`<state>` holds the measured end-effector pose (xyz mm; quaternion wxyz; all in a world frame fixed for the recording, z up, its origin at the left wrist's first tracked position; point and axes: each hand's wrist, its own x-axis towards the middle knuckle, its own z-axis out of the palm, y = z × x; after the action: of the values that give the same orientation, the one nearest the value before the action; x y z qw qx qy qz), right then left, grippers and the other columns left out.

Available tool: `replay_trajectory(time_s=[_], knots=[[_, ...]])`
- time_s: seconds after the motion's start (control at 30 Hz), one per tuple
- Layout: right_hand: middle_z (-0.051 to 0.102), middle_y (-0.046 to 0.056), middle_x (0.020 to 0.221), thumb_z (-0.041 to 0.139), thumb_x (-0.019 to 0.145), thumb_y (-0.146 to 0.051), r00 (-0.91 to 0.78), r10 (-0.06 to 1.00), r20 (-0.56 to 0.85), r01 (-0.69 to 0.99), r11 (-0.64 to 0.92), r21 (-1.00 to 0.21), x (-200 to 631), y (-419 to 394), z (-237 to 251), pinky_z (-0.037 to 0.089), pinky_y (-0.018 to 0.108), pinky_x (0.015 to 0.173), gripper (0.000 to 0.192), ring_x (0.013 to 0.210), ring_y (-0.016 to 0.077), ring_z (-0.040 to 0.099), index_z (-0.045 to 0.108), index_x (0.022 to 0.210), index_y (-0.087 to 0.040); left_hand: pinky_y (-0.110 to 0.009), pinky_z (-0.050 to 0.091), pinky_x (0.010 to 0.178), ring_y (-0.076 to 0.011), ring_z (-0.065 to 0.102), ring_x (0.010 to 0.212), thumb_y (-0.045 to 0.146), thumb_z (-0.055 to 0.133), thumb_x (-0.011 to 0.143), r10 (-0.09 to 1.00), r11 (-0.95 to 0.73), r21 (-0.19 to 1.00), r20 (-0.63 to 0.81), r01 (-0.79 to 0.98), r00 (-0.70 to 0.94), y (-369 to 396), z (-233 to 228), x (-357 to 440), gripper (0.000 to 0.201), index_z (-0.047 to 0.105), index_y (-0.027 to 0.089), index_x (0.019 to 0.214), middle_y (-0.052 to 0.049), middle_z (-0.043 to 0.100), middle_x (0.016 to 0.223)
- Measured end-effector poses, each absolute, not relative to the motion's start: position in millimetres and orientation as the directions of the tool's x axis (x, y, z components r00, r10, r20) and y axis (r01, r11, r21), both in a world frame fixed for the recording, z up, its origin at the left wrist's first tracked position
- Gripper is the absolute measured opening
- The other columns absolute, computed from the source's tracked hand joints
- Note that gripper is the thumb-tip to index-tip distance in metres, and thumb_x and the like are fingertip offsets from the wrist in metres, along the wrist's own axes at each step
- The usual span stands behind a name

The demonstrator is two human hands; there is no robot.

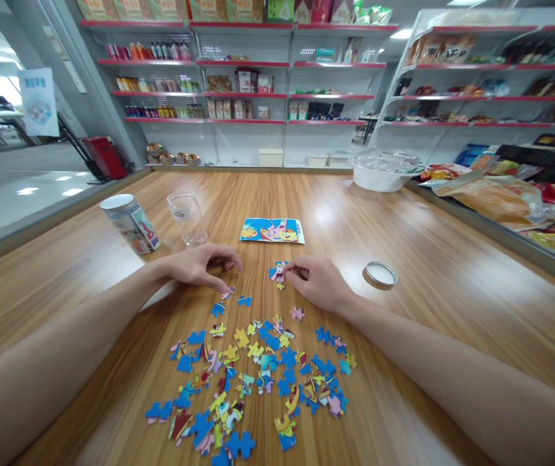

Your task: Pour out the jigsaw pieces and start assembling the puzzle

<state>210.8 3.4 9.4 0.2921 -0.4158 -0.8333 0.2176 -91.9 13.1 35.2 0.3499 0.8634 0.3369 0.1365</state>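
Several loose jigsaw pieces [258, 375], mostly blue, yellow and pink, lie scattered on the wooden table [427, 310] in front of me. My left hand [202, 264] rests palm down with its fingertips touching a small piece [229, 292]. My right hand [319, 279] pinches a small joined cluster of pieces [278, 272] against the table. A picture card [272, 230] with a cartoon image lies flat just beyond both hands.
A clear empty jar [187, 219] and a lidded printed jar [132, 223] stand at the back left. A round lid [380, 274] lies right of my right hand. A white bowl [379, 171] and snack packets [495, 194] sit at the right; shop shelves stand behind.
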Motion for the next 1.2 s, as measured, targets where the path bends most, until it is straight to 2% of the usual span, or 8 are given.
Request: replay_trajectory(time_s=[0.17,0.27,0.5,0.67,0.8,0.97,1.1,1.2], knots=[[0.068,0.001,0.069,0.056,0.087,-0.022,-0.474,0.823,0.314,0.553,0.556,-0.621,211,3,8,0.035,0.023,0.054,0.019,0.056,0.0103,0.051,0.075,0.083,-0.019,-0.024,0.042,0.068,-0.0129,0.053,0.076,0.040,0.072,0.083,0.678,-0.603,0.634,0.088,0.484,0.729,10,28,-70,0.026,0.067,0.015,0.088,-0.002,0.059,0.083],[0.068,0.002,0.070,0.057,0.086,-0.021,-0.451,0.831,0.326,0.531,0.544,-0.650,212,5,5,0.036,0.023,0.054,0.019,0.057,0.0109,0.053,0.075,0.084,-0.017,-0.024,0.041,0.065,-0.0120,0.052,0.069,0.038,0.061,0.091,0.744,-0.620,0.559,0.195,0.550,0.639,8,20,-56,0.025,0.064,0.014,0.082,-0.002,0.060,0.076],[0.070,0.003,0.072,0.058,0.085,-0.021,-0.434,0.839,0.329,0.519,0.531,-0.669,211,4,4,0.038,0.023,0.055,0.017,0.058,0.0110,0.054,0.075,0.086,-0.017,-0.024,0.038,0.062,-0.0131,0.048,0.066,0.042,0.060,0.091,0.751,-0.654,0.400,0.242,0.642,0.614,2,17,-46,0.029,0.064,0.016,0.102,0.001,0.052,0.071],[0.068,0.002,0.069,0.058,0.085,-0.021,-0.439,0.840,0.319,0.534,0.530,-0.659,211,4,5,0.035,0.022,0.053,0.018,0.055,0.0101,0.051,0.075,0.085,-0.017,-0.025,0.041,0.066,-0.0135,0.053,0.070,0.035,0.061,0.091,0.750,-0.647,0.457,0.238,0.611,0.617,5,15,-48,0.020,0.066,0.017,0.099,0.000,0.056,0.074],[0.066,0.001,0.067,0.057,0.085,-0.019,-0.462,0.823,0.331,0.503,0.551,-0.666,211,4,7,0.035,0.022,0.053,0.018,0.054,0.0091,0.049,0.075,0.086,-0.016,-0.024,0.044,0.066,-0.0125,0.055,0.070,0.026,0.064,0.087,0.781,-0.577,0.589,0.196,0.565,0.593,5,13,-42,0.012,0.062,0.015,0.093,-0.001,0.063,0.080],[0.060,-0.001,0.065,0.064,0.085,-0.024,-0.592,0.719,0.364,0.392,0.652,-0.649,206,-5,10,0.033,0.022,0.052,0.019,0.052,0.0074,0.043,0.073,0.097,-0.014,-0.021,0.039,0.055,-0.0095,0.049,0.059,0.029,0.064,0.088,0.849,-0.477,0.752,0.259,0.454,0.461,-10,17,-19,0.015,0.062,0.014,0.085,0.002,0.059,0.069],[0.054,-0.003,0.060,0.064,0.086,-0.026,-0.608,0.685,0.400,0.388,0.697,-0.604,202,-10,11,0.032,0.023,0.053,0.015,0.054,0.0078,0.042,0.072,0.083,-0.013,-0.021,0.041,0.058,-0.0093,0.052,0.062,0.029,0.064,0.088,0.835,-0.517,0.749,0.335,0.414,0.436,-22,20,-7,0.015,0.065,0.014,0.085,0.000,0.064,0.072],[0.055,-0.002,0.059,0.062,0.088,-0.028,-0.561,0.723,0.402,0.380,0.657,-0.651,202,-11,12,0.031,0.022,0.051,0.018,0.052,0.0076,0.042,0.071,0.081,-0.014,-0.023,0.044,0.061,-0.0108,0.054,0.066,0.028,0.062,0.090,0.822,-0.555,0.692,0.370,0.461,0.433,-24,21,-8,0.015,0.068,0.015,0.090,-0.002,0.066,0.077]])
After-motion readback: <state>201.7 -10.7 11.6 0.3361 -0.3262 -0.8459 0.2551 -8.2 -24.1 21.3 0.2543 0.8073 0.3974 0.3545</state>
